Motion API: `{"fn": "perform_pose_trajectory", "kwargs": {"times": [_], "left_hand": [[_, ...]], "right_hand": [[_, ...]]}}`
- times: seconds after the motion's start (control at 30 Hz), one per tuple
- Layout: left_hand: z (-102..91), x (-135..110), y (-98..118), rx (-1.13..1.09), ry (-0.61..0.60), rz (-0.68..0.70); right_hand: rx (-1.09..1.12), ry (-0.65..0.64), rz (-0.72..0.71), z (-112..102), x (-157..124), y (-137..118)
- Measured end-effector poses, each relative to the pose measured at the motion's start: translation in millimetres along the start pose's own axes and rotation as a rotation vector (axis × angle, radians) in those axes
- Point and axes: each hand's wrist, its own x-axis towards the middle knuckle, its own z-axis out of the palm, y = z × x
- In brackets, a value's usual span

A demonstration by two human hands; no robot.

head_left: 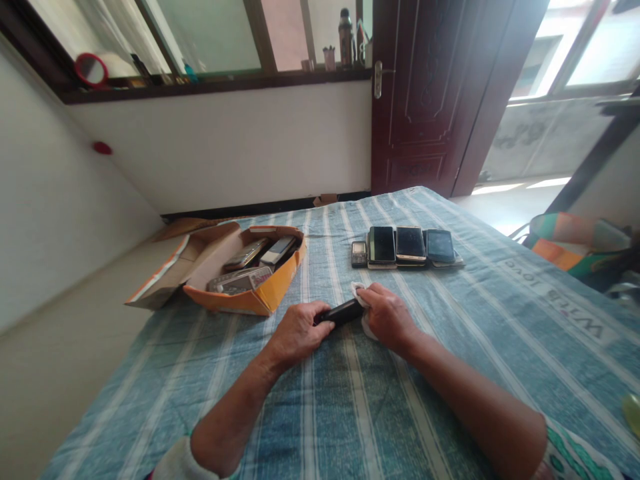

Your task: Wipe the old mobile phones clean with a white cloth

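Note:
A dark phone (344, 313) is held level above the striped cloth between my two hands. My left hand (303, 328) grips its left end, thumb and fingers closed on it. In my right hand (387, 318) a white tissue or cloth (369, 328) is pinched against the phone's right end. Beyond my hands, to the right, phones lie in a row of small stacks: a small keypad phone (359, 255), a black-screened phone (382, 245), a gold-edged phone (411, 243) and a dark phone (440, 247). To the left is an open orange cardboard box (281, 287) holding several old phones (246, 255).
A blue and white striped cloth (330, 413) covers the surface under my hands. The box's raised lid (175, 270) leans out to the left. Behind are a white wall (230, 143), a dark red door (425, 100) and a windowsill (220, 85) with bottles and a mirror.

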Motion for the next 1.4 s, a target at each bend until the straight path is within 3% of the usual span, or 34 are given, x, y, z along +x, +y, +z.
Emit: {"fn": "perform_pose_trajectory", "kwargs": {"times": [0.4,0.67,0.93,1.2,1.3,1.4], "left_hand": [[-0.1,-0.2,0.1,-0.006,0.003,0.001],[0.7,-0.2,2.1,0.022,-0.022,0.027],[3.9,-0.5,1.3,0.07,-0.008,0.041],[6.7,-0.7,4.8,0.111,0.026,0.103],[8.1,-0.6,3.7,0.115,0.042,0.107],[8.2,-0.8,3.1,0.113,0.046,0.111]], "right_hand": [[0.071,-0.03,0.06,-2.4,2.8,3.5],[0.233,0.063,0.053,3.2,1.0,3.3],[0.133,0.115,-0.205,-0.8,-6.1,-15.1],[-0.124,0.044,-0.412,-13.9,-8.7,-33.6],[-0.095,0.024,-0.367,-9.5,-8.2,-29.9],[0.018,0.012,-0.226,-3.1,-6.1,-21.4]]}}
